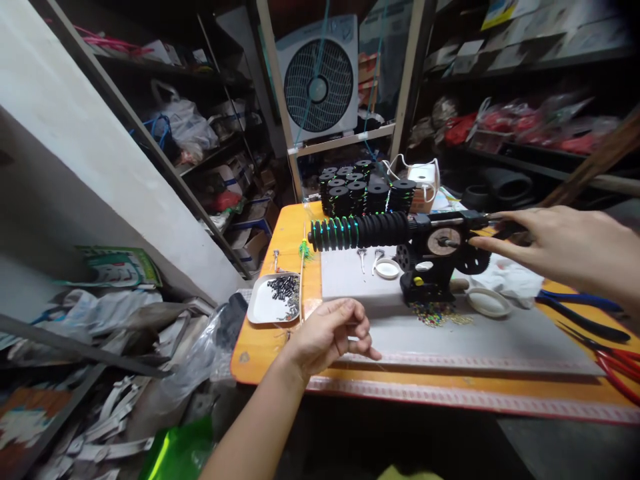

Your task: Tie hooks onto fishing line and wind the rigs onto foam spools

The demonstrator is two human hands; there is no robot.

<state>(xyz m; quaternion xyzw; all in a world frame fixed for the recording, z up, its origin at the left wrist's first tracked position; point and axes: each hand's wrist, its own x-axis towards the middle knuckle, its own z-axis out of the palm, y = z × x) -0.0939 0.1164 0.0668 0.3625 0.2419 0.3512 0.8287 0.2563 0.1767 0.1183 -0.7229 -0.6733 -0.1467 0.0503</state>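
Observation:
A black winding machine (425, 267) stands on a grey board (380, 333), with a row of black spools (360, 230) on its shaft, some wound with green. My right hand (540, 243) is at the machine's right end, fingers stretched out and touching the crank side. In front of the board's left part is my left hand (337, 333), its fingers curled and pinched; a faint line seems to run near them, too thin to make out. Left of it, a white tray (255, 307) holds small black and metal pieces. Colored beads (435, 315) lie below the machine.
Stacked black spools (377, 193) stand at the back beside a white device (423, 175). Blue-handled pliers (580, 319) and red-handled pliers (617, 373) lie at right. Small white dishes (489, 302) rest near the machine. A box fan (317, 87) is behind the orange table (250, 350).

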